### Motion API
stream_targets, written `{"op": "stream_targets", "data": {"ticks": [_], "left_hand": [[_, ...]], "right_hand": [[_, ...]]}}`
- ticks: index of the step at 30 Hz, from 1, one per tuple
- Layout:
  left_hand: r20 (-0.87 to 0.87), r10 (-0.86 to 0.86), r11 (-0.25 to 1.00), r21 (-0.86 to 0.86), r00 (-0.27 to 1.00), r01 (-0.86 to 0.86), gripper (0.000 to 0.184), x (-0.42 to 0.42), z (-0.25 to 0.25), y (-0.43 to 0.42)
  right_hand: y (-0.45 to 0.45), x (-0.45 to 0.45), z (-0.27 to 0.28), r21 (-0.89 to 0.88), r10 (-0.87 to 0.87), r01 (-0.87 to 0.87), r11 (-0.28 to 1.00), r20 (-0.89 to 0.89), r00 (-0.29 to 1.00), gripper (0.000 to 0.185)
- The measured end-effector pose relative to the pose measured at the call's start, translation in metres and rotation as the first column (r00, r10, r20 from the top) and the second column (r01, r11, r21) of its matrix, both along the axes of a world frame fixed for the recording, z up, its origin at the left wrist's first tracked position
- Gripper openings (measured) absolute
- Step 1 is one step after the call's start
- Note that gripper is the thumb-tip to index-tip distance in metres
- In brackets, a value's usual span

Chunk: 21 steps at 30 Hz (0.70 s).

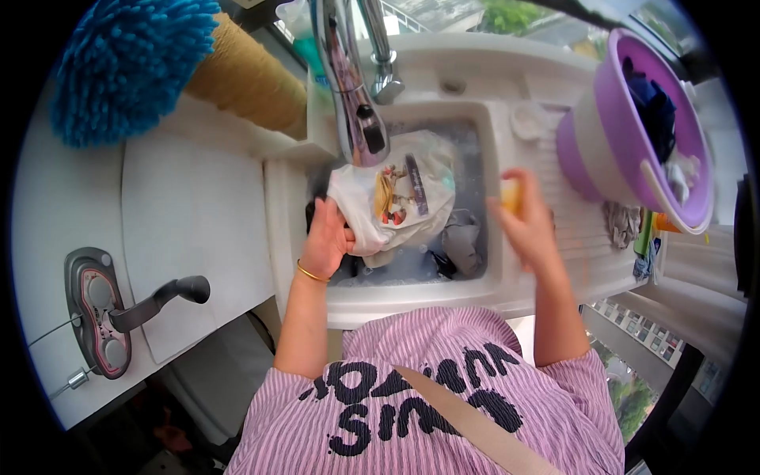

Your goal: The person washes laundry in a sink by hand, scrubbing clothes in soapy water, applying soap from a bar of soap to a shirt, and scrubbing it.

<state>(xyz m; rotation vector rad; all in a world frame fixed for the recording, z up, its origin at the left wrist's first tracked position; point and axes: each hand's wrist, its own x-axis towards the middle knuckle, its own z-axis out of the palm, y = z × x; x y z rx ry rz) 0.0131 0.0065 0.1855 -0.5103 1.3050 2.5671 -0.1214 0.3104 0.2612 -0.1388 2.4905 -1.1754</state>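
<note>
A white printed garment (427, 174) lies bunched in the sink (495, 198), partly above cloudy, sudsy water. At its left edge, my left hand (324, 237) has its fingers closed on the fabric, with the thumb on the near side. My right hand (529, 226), slightly blurred, is over the sink's right rim, closed around a small yellow bar of soap (511, 195). A grey cloth (461, 241) and darker cloths sit in the water beside the white garment. The chrome faucet (368, 131) hangs over the garment's upper left side.
A purple and white bucket (582, 142) holding dark and light clothes stands on the ribbed drainboard at right. A small white dish (529, 120) is behind my right hand. A rope-wrapped post (249, 75) with a blue fluffy top and a grey reel device (99, 313) are at left.
</note>
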Motion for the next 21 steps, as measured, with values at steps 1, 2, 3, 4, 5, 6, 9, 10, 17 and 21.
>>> {"op": "stream_targets", "data": {"ticks": [1, 2, 3, 4, 5, 6, 9, 10, 17, 21], "left_hand": [[0.014, -0.018, 1.0, 0.008, 1.0, 0.018, 0.088, -0.003, 0.004, 0.01], [0.028, -0.037, 0.999, 0.016, 0.999, 0.036, 0.089, -0.005, 0.007, 0.016], [0.031, -0.099, 0.995, -0.005, 0.995, 0.1, 0.09, -0.006, 0.005, 0.019], [0.031, -0.105, 0.994, -0.009, 0.994, 0.105, 0.09, -0.005, -0.001, 0.021], [0.038, -0.118, 0.993, 0.01, 0.992, 0.117, 0.09, -0.002, -0.009, 0.023], [0.046, -0.13, 0.991, 0.028, 0.99, 0.129, 0.09, 0.0, -0.012, 0.024], [0.053, -0.08, 0.994, 0.074, 0.995, 0.076, 0.078, 0.008, -0.01, 0.026], [0.028, -0.031, 0.997, 0.074, 0.999, 0.029, 0.072, 0.009, -0.012, 0.025], [0.008, 0.06, 0.994, 0.093, 0.998, -0.06, 0.055, -0.031, -0.025, 0.036], [-0.046, 0.064, 0.99, 0.125, 0.997, -0.058, 0.049, -0.047, -0.031, 0.044]], "right_hand": [[-0.022, 0.008, -0.005, -0.079, 0.154, -0.157, 0.984, -0.037, 0.987, 0.04], [-0.046, 0.017, -0.015, -0.114, 0.234, -0.233, 0.966, -0.008, 0.972, 0.043], [-0.065, 0.027, -0.027, -0.145, 0.375, -0.388, 0.91, -0.112, 0.92, 0.046], [-0.086, 0.037, -0.039, -0.208, 0.409, -0.456, 0.865, -0.231, 0.883, 0.048], [-0.101, 0.046, -0.056, -0.222, 0.4, -0.488, 0.844, -0.345, 0.849, 0.047], [-0.113, 0.051, -0.059, -0.162, 0.444, -0.517, 0.841, -0.34, 0.829, 0.045], [-0.131, 0.058, -0.077, -0.124, 0.456, -0.497, 0.859, -0.259, 0.851, 0.045], [-0.132, 0.059, -0.079, -0.177, 0.44, -0.488, 0.855, -0.25, 0.862, 0.045], [-0.142, 0.09, -0.064, -0.338, 0.549, -0.67, 0.661, -0.391, 0.739, 0.045], [-0.135, 0.088, -0.058, -0.254, 0.613, -0.751, 0.61, -0.448, 0.65, 0.041]]}}
